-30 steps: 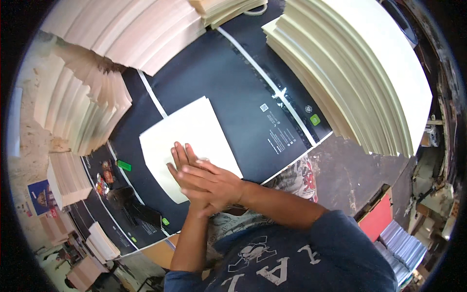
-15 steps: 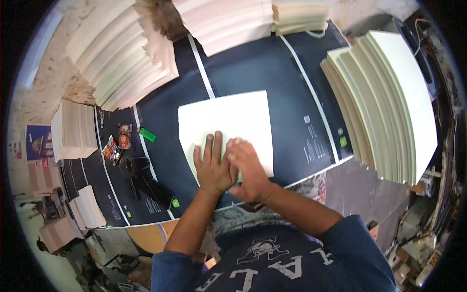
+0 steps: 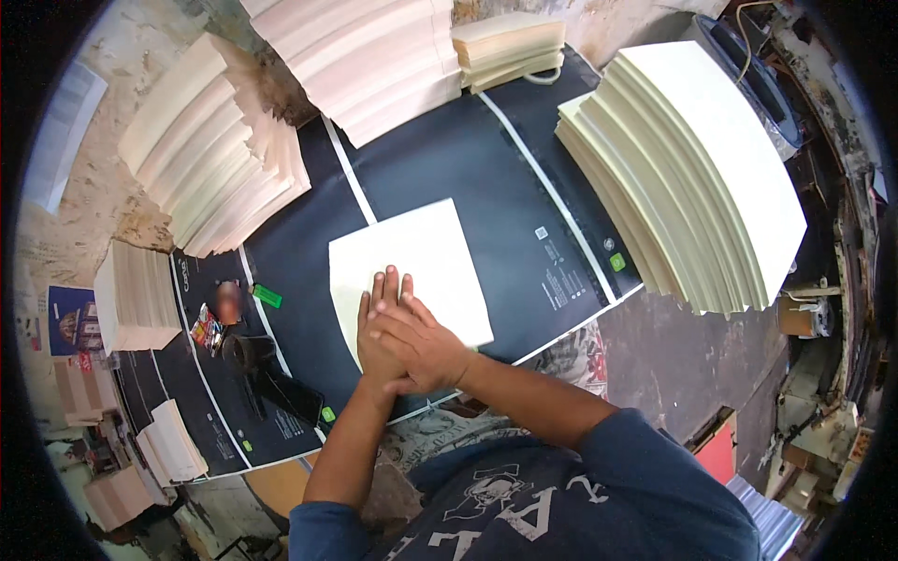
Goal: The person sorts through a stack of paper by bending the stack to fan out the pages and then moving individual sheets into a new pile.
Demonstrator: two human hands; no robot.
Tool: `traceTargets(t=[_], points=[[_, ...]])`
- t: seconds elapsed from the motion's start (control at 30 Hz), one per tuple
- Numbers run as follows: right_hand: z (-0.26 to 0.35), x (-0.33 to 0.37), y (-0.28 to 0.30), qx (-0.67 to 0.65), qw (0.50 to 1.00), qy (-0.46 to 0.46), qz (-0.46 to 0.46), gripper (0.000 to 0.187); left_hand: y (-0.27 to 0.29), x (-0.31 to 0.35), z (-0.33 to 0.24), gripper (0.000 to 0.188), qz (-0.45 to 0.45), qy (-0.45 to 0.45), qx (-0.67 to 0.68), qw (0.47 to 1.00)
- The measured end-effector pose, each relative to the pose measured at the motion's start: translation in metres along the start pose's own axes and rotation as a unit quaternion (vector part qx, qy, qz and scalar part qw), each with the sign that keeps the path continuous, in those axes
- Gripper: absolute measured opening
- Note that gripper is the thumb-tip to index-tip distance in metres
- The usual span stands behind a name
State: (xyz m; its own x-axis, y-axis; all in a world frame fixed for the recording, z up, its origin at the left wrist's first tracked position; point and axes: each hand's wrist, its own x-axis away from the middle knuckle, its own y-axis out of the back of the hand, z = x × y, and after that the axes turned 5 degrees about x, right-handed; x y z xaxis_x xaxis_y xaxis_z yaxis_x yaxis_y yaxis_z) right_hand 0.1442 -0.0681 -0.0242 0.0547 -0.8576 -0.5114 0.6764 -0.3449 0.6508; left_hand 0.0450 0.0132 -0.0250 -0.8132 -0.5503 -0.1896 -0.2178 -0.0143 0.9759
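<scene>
White paper sheet point(image 3: 407, 238): flat under our hands, near edge partly covered by them, far part reaching past the fingertips; can't tell if single or several layers.
Left hand point(image 3: 372, 357): palm down on the sheet, fingers stretched out away from us, gripping nothing we can see.
Right hand point(image 3: 428, 353): laid across the left, fingers extended over its back, no grip visible.
Black table cover point(image 3: 435, 178): beneath the sheet, white stripes, spreads around both hands.
Right-side paper stack point(image 3: 692, 178): tall, well right of our hands, fanned layers.
Far paper stacks: pinkish tall one point(image 3: 365, 61) beyond the hands, small cream one point(image 3: 510, 51) just right of it.
Left paper stacks: ragged one point(image 3: 220, 154) far left, squarer one point(image 3: 140, 299) nearer us.
Left clutter: green lighter-like item point(image 3: 267, 296), foil packet point(image 3: 206, 329), blurred red item point(image 3: 228, 304); black object point(image 3: 292, 393) nearer us, kind unclear.
</scene>
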Motion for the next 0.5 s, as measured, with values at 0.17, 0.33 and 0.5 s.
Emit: traceTargets(t=[0.17,0.33,0.5], points=[[-0.006,-0.01,0.009,0.017,0.999,0.021,0.023,0.083,0.0,0.008,-0.003,0.06,0.029,0.019,-0.018,0.999],[-0.018,-0.001,0.05,0.052,0.998,-0.025,0.024,0.08,0.005,0.008,-0.014,0.057,-0.008,0.032,-0.032,0.999],[-0.022,0.001,0.045,-0.044,0.997,-0.07,-0.003,0.071,0.004,0.008,-0.013,0.056,0.019,0.041,0.028,0.999]])
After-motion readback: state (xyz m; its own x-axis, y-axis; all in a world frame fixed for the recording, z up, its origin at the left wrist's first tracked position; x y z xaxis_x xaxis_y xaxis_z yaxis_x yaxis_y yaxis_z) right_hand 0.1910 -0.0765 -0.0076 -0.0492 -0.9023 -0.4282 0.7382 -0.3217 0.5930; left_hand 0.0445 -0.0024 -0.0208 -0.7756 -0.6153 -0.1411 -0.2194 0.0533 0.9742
